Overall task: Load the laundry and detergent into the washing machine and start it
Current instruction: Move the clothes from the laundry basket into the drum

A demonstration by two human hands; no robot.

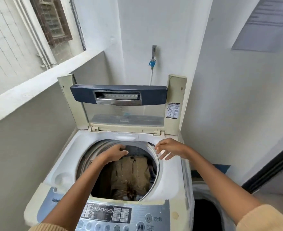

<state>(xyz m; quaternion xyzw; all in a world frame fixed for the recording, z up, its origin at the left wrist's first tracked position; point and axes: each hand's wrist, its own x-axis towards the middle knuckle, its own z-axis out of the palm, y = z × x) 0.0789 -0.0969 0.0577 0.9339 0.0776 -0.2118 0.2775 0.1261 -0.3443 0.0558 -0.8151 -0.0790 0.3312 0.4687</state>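
A top-loading washing machine (67, 152) stands in front of me with its lid (120, 95) raised upright. Brown and dark laundry (130, 174) lies inside the drum. My left hand (115, 153) hovers over the drum's far left side, fingers loosely bent, holding nothing. Above the drum's right rim my right hand (169, 148) has its fingers spread and is empty. The control panel (119, 215) with a power button and a start/pause button runs along the near edge. No detergent container is in view.
A water tap (153, 55) with a hose sits on the wall behind the lid. A dark round bin or basket (207, 212) stands on the floor to the machine's right. Walls close in on both sides; a ledge runs along the left.
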